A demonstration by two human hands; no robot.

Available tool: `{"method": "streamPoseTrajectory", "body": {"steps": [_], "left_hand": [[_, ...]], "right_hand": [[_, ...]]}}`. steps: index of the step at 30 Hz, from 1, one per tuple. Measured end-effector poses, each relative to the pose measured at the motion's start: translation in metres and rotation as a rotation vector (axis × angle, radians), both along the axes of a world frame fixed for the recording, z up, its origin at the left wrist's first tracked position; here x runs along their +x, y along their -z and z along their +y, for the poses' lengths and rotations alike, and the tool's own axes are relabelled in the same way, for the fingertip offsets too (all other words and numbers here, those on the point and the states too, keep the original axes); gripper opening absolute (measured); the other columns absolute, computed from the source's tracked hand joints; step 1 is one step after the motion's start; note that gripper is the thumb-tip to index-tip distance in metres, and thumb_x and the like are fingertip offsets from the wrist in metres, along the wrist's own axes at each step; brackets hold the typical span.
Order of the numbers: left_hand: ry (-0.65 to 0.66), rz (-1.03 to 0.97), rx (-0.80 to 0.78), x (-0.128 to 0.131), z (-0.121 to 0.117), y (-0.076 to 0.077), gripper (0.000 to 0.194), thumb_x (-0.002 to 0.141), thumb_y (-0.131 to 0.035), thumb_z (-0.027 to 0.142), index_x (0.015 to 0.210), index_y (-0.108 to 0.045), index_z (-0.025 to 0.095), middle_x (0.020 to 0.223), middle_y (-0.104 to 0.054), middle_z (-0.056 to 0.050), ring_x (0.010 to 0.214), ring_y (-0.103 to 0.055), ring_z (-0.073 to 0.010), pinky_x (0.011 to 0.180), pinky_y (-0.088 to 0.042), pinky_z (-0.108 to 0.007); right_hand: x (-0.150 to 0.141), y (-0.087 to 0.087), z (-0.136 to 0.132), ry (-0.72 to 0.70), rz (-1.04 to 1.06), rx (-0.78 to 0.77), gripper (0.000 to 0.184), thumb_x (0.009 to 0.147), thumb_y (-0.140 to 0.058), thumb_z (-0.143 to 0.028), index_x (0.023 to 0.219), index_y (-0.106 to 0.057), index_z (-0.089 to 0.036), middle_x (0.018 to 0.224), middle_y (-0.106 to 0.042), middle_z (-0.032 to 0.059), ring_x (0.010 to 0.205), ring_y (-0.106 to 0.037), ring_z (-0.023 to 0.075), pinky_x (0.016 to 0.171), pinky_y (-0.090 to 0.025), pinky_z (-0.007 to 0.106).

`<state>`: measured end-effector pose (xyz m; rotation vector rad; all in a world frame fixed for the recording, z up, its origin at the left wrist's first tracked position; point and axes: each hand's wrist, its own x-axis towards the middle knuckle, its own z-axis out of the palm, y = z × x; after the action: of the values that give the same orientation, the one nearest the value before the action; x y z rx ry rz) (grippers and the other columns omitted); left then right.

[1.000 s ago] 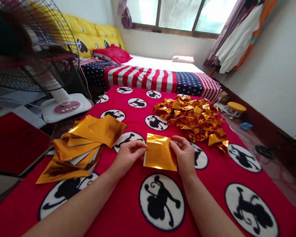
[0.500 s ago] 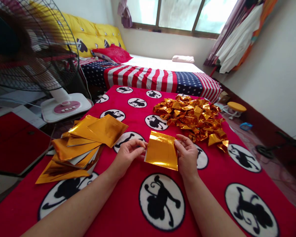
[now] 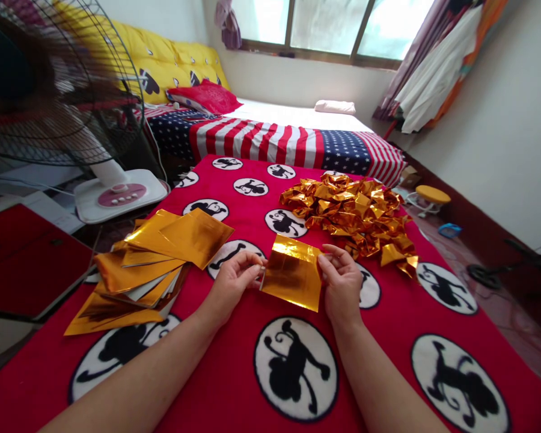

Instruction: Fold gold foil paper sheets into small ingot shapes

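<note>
Between my two hands is a square sheet of gold foil paper (image 3: 293, 273), held just above the red cloth. My left hand (image 3: 237, 276) pinches its left edge between thumb and fingers. At the upper right edge, my right hand (image 3: 342, 279) grips the sheet, thumb on the near face. A crease crosses the sheet near its top. To the left lies a fanned stack of flat gold foil sheets (image 3: 148, 264), some showing white undersides. A heap of folded gold foil pieces (image 3: 351, 210) spreads beyond my right hand.
The red cloth (image 3: 207, 373) with black monkey figures in white circles covers the table. At the left, a running fan (image 3: 121, 192) stands close to the table edge. Behind is a bed (image 3: 270, 141) with a stars-and-stripes cover. A yellow stool (image 3: 433, 194) stands on the floor at right.
The foil sheet has tilted and shifted slightly left, so its lower part now looks darker. Both hands keep their hold; the stack and heap look unchanged.
</note>
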<state>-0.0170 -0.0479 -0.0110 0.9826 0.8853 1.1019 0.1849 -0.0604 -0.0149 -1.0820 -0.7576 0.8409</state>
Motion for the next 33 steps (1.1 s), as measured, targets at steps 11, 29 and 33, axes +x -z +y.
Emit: {"method": "streamPoseTrajectory", "body": {"steps": [11, 29, 33], "left_hand": [[-0.023, -0.024, 0.102, 0.001, -0.004, -0.008, 0.014, 0.074, -0.07, 0.027, 0.075, -0.062, 0.016, 0.105, -0.064, -0.007, 0.083, -0.058, -0.0153, 0.056, -0.046, -0.019], [0.032, -0.279, -0.039, -0.005, -0.003, -0.013, 0.018, 0.072, -0.072, 0.027, 0.081, -0.059, 0.017, 0.05, -0.054, 0.003, 0.06, -0.055, -0.0122, 0.056, -0.036, -0.021], [0.031, -0.169, 0.029, -0.005, -0.003, -0.012, 0.016, 0.073, -0.068, 0.031, 0.074, -0.06, 0.017, 0.051, -0.052, 0.002, 0.054, -0.05, -0.0125, 0.056, -0.037, -0.024]], "right_hand": [[0.004, 0.004, 0.001, 0.054, 0.05, -0.001, 0.032, 0.07, -0.077, -0.028, 0.098, -0.064, -0.019, 0.067, -0.061, -0.0034, 0.056, -0.057, 0.0088, 0.054, -0.044, 0.02], [0.007, 0.005, 0.005, 0.138, 0.095, 0.018, 0.034, 0.067, -0.078, -0.027, 0.097, -0.064, -0.018, 0.07, -0.061, -0.0028, 0.059, -0.058, 0.0102, 0.055, -0.045, 0.022], [0.006, 0.002, 0.004, 0.122, 0.14, 0.008, 0.035, 0.065, -0.079, -0.027, 0.095, -0.064, -0.018, 0.07, -0.062, -0.0026, 0.059, -0.058, 0.0107, 0.055, -0.045, 0.022]]}}
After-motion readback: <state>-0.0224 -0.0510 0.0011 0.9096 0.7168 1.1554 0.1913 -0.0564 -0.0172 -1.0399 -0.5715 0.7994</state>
